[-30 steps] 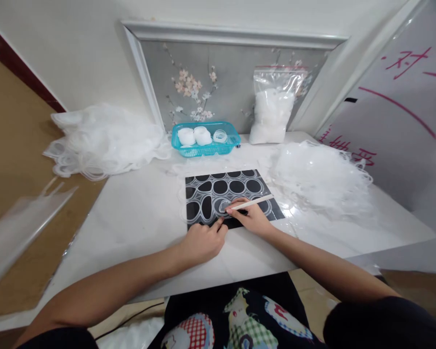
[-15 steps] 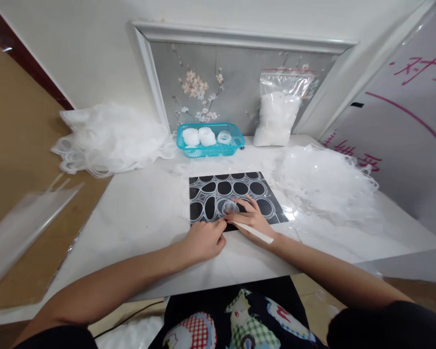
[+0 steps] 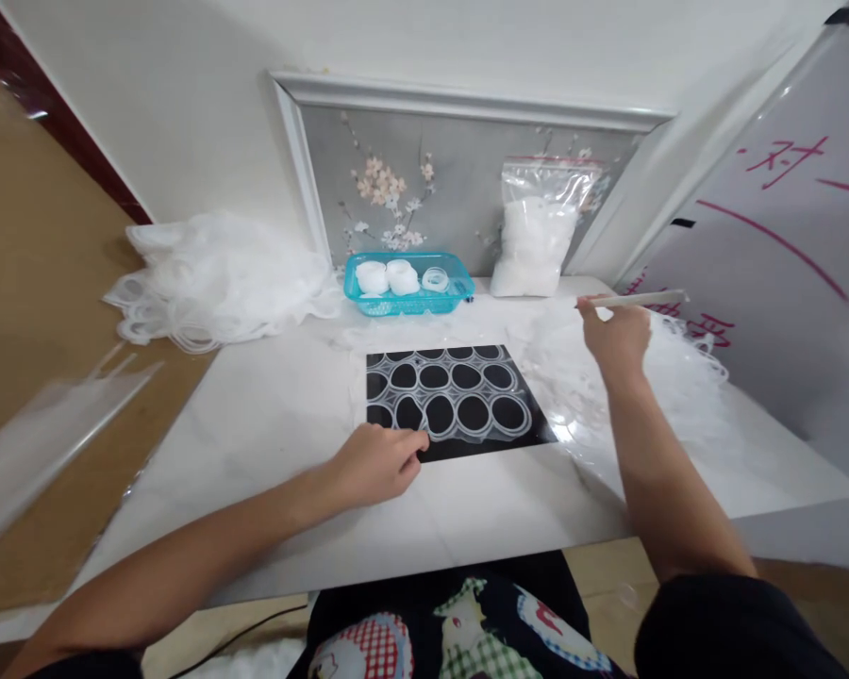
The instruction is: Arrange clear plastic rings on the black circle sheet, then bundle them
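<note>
A translucent white sheet (image 3: 457, 388) with rows of round openings lies over a black board (image 3: 491, 451). My left hand (image 3: 382, 462) rests at the sheet's near edge, index finger reaching onto it and the other fingers curled under; its fingertips are pressed together there. Raised over the white pile on the right, my right hand (image 3: 619, 338) is closed around a slim, pale, pen-like tool (image 3: 651, 299) with a dark tip pointing left. Whether these fingers also hold a ring cannot be made out.
A heap of thin white rings (image 3: 219, 278) lies at the back left, another translucent pile (image 3: 665, 387) on the right. A turquoise basket (image 3: 410, 306) with white ring stacks and a filled zip bag (image 3: 534, 245) stand by the wall. A whiteboard (image 3: 778, 245) borders the right.
My right hand has lifted off the sheet and swung right and away, tool still in it. The loose ring under its fingers no longer shows on the sheet. My left hand shifted slightly left.
</note>
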A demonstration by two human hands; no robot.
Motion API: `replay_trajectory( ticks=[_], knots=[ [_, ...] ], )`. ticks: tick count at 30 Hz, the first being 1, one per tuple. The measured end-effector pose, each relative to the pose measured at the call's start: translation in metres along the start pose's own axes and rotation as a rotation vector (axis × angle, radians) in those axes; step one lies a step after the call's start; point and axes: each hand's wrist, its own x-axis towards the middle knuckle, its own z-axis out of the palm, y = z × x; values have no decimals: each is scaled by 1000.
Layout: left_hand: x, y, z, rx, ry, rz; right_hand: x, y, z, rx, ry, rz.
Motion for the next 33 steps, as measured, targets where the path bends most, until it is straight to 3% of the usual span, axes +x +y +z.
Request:
replay_trajectory(
  ticks=[2,4,8,10,15,18,21,26,30,33],
  knots=[
    [-2,-8,-7,49,37,-49,0,12,-11,-37,-30,119],
    [-8,-19,-12,93,42,-120,-12,10,-16,39,-132,124],
    [-26,-45,-8,89,15,-200,-67,-15,-20,306,-619,-14],
    [-35,-56,-3,34,29,-167,-98,-23,-24,384,-753,-120],
    [-44,-66,0,-50,17,-80,-142,-21,-33,317,-705,-458],
    [-43,-67,-2,-40,-3,-44,-147,-14,-31,162,-690,-630],
    [-44,-67,-2,-22,36,4,-144,-7,-26,70,-689,-700],
    [-47,-62,2,-23,151,110,-124,-1,-28,8,-694,-658],
    [-50,-56,5,-36,125,229,-113,-2,-35,53,-733,-463],
    [-49,-54,4,-63,164,194,-108,-5,-33,88,-806,-296]
  ],
)
